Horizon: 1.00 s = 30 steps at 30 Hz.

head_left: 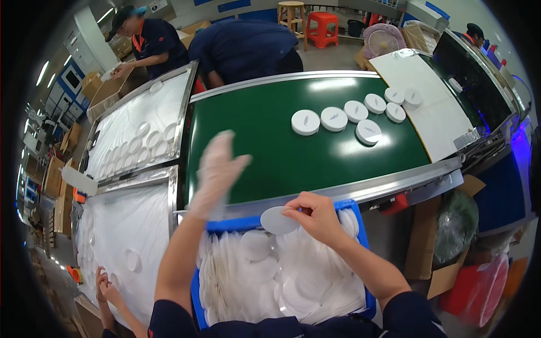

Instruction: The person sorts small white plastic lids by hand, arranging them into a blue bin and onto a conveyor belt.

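Note:
My right hand (316, 217), bare, pinches a thin white round disc (279, 220) by its edge, above a blue bin (366, 270). Many similar white discs (304, 281) fill that bin, some standing in rows and some lying flat. My left hand (217, 172) wears a whitish glove and is slightly blurred. Its fingers stretch out over the left end of the green conveyor belt (253, 163), with nothing in them. Several round white lids (334, 119) with small dark print sit on the belt, to the right of my left hand.
Metal-rimmed, film-lined trays (152, 197) with white round pieces stand left of the belt. A co-worker's hands (107, 287) reach over the nearer tray. Two people (248, 48) bend or stand beyond. A white board (428, 107) and machine adjoin the belt's right end; cardboard boxes (422, 236) stand below.

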Each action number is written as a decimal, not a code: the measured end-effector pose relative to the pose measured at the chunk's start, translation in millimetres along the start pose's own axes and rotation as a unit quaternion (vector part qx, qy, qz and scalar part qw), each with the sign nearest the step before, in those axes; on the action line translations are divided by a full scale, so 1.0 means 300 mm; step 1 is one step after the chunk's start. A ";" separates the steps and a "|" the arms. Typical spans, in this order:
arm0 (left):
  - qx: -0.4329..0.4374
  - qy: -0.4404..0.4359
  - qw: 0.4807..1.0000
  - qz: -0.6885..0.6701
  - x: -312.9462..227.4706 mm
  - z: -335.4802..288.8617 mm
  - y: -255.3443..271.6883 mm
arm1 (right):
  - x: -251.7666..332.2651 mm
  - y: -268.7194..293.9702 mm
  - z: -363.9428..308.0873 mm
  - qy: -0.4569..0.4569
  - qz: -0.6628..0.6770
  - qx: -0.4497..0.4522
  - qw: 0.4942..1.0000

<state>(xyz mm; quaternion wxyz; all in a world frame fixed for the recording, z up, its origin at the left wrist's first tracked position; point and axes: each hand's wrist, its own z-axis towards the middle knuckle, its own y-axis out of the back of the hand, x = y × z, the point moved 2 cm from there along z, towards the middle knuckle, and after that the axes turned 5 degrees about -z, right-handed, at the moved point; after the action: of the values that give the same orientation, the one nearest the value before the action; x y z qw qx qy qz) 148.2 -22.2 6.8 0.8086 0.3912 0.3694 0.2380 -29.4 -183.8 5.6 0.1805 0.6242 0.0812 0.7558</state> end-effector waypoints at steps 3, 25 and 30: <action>0.084 -0.095 0.992 -0.009 -0.200 0.202 -0.262 | -0.022 0.014 -0.005 0.018 0.001 -0.076 0.997; 0.068 0.272 0.806 -0.521 -0.358 -0.253 0.045 | 0.032 0.020 -0.004 -0.014 0.065 -0.168 0.983; 0.064 0.113 0.970 -0.204 -0.324 -0.257 0.093 | 0.033 -0.011 0.008 -0.035 0.037 -0.083 0.995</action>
<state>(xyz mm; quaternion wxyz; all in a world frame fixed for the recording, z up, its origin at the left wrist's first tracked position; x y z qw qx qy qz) 25.5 -36.4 36.9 0.7663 0.3293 0.5449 0.0863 -28.0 -177.4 14.1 0.2062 0.6356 -0.0111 0.7439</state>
